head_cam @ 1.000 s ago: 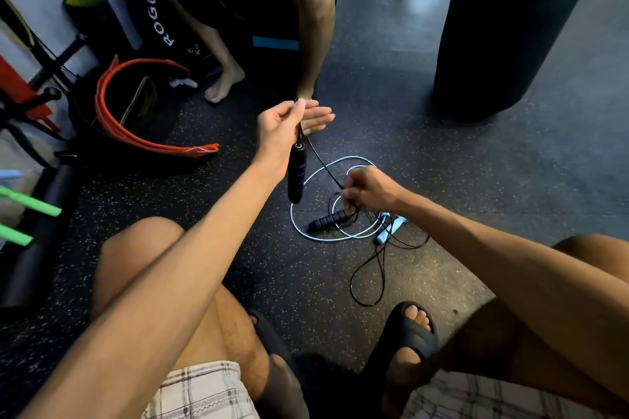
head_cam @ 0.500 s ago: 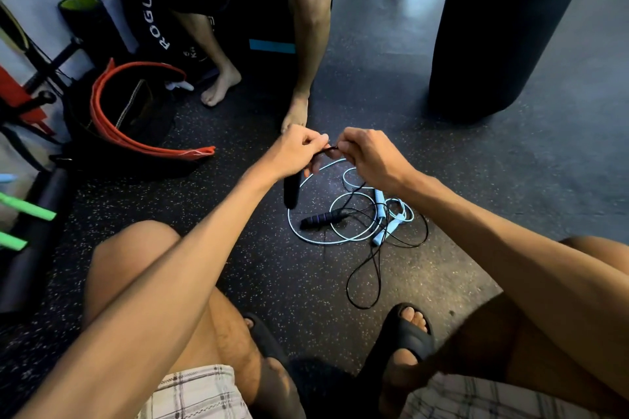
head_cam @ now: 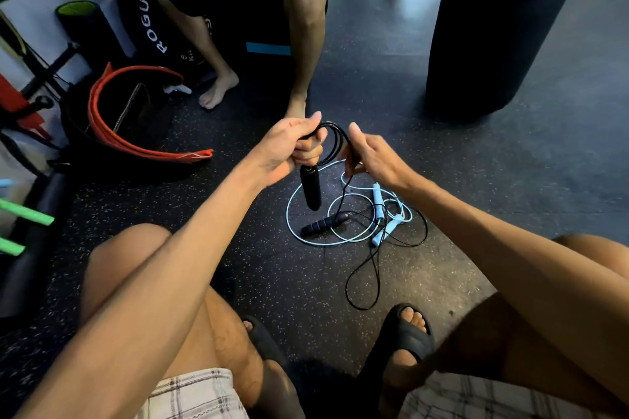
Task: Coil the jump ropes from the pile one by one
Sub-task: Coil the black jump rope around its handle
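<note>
My left hand [head_cam: 292,146] grips the black jump rope by its cord, with one black handle [head_cam: 310,187] hanging down below the fist. A loop of black cord [head_cam: 335,136] arches from that hand to my right hand [head_cam: 371,156], which pinches the cord. The rest of the black cord trails down to the floor, where its second black handle [head_cam: 321,225] lies. A light blue jump rope [head_cam: 377,206] lies tangled on the floor under my hands, its cord in rings around the black one.
Another person's bare legs and feet [head_cam: 218,92] are just beyond the pile. A black punching bag [head_cam: 493,27] stands at the right. An orange-rimmed black bag [head_cam: 136,133] and gym gear sit at the left. My sandalled feet [head_cam: 405,333] are near the rope's lowest loop.
My hands came together and then parted slightly, forming a loop of black cord between them. The left hand closed around the cord; the right hand rose from the floor pile.
</note>
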Available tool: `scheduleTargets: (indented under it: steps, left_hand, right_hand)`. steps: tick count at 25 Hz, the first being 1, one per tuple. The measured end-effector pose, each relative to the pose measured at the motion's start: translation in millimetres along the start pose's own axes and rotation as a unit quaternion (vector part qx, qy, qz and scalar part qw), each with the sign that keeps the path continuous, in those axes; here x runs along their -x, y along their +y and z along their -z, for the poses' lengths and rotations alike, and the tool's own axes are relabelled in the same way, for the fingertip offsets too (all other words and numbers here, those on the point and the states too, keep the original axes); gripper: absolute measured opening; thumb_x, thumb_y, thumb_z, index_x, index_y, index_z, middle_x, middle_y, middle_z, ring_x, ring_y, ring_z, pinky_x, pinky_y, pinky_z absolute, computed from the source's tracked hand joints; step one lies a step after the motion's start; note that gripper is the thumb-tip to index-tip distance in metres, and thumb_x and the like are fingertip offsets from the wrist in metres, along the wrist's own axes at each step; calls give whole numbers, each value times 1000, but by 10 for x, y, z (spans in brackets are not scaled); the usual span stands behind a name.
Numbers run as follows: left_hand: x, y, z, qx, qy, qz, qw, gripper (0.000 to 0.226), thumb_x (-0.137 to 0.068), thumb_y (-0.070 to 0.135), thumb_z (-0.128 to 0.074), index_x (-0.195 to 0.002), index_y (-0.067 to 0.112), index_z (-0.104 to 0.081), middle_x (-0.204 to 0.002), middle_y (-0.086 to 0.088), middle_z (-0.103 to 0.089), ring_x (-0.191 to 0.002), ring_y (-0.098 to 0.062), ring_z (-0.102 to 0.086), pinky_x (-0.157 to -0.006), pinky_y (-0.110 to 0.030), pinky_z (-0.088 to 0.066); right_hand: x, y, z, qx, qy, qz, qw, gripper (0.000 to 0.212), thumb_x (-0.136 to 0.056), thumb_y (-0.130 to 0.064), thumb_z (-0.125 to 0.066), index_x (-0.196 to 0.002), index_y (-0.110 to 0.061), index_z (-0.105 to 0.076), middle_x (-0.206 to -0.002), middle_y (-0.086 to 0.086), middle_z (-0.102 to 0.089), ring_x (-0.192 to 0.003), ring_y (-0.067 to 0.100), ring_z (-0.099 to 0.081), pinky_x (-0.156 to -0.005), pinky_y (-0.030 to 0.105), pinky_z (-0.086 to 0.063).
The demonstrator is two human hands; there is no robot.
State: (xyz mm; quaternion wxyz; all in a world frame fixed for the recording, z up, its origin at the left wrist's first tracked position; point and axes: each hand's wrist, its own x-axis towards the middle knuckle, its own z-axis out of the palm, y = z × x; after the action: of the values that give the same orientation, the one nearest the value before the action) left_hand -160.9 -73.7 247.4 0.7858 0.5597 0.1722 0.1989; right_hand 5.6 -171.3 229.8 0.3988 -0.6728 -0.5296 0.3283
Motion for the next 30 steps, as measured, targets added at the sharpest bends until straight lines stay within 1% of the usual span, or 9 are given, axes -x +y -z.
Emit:
scheduleTargets:
  steps: [2,5,9,13,17,20,22,26,30]
  left_hand:
    - [0,13,34,43,2,-8,999,36,-104,28,-37,-80,7,-52,-47,9,-21,-43,-8,-14,-50,-28,-13]
    - [1,30,61,122,24,-22,992,33,-105,30,-35,-84,10,-51,-50,9,-23,-43,-6,-18,-49,-23,-19]
    - [-5,114,108,220,86,-76,969,31,-105,23,-32,-88,7,-52,-53,6,-36,-47,-7,-28,-52,-21,-29]
    - [-30,100,162,184,194,-126,955,33,-106,16,-30,-93,1,-55,-68,-7,-65,-62,-20,-62,-65,-30,-52]
    - [-90,-17,231,14,276,-158,948,31,-106,15,-30,-96,-1,-55,-84,-18,-73,-81,-35,-72,-84,-50,-54]
    - [-121,-87,272,-108,303,-156,934,32,-105,14,-33,-96,-6,-55,-83,-20,-73,-78,-36,-73,-80,-56,-56]
    - [-119,-119,289,-181,306,-143,923,33,-104,13,-34,-98,-12,-55,-82,-21,-72,-74,-33,-73,-74,-53,-58]
    - [-80,-151,240,-253,258,-111,926,34,-103,11,-36,-95,-14,-56,-74,-22,-71,-64,-31,-72,-61,-37,-59]
    - [-43,-147,93,-242,152,-22,958,32,-104,9,-36,-93,-12,-57,-57,-12,-67,-47,-20,-66,-50,-24,-53]
  right_hand:
    - [31,137,-41,-2,-71,-60,996,78,-101,-57,-19,-79,-1,-68,-82,18,-74,-82,26,-71,-84,34,-51]
    - [44,338,-147,19,-141,-115,983,80,-102,-55,-17,-91,5,-69,-98,17,-74,-96,25,-70,-91,28,-50]
    - [121,611,-212,86,-225,-150,959,41,-102,-38,-45,-95,-5,-69,-99,7,-73,-89,14,-66,-87,28,-48]
    - [142,636,-247,121,-263,-143,946,24,-96,-21,-59,-100,2,-62,-89,3,-76,-76,15,-65,-74,28,-52]
    - [161,460,-296,60,-257,-111,958,14,-96,-10,-58,-88,-6,-47,-82,17,-75,-70,24,-71,-67,39,-57]
    - [141,302,-295,86,-230,-28,969,14,-96,-3,-54,-83,-6,-50,-77,19,-71,-56,15,-66,-52,24,-53]
    - [117,186,-275,124,-200,21,972,16,-95,-2,-53,-79,-5,-53,-70,12,-68,-51,9,-58,-51,20,-46]
    - [99,-54,-168,153,-127,89,976,17,-95,-4,-51,-81,-1,-60,-66,3,-63,-55,9,-54,-56,29,-47]
    - [72,-208,-36,166,-20,150,974,20,-95,-6,-52,-79,-11,-62,-60,-11,-53,-50,2,-46,-52,16,-37]
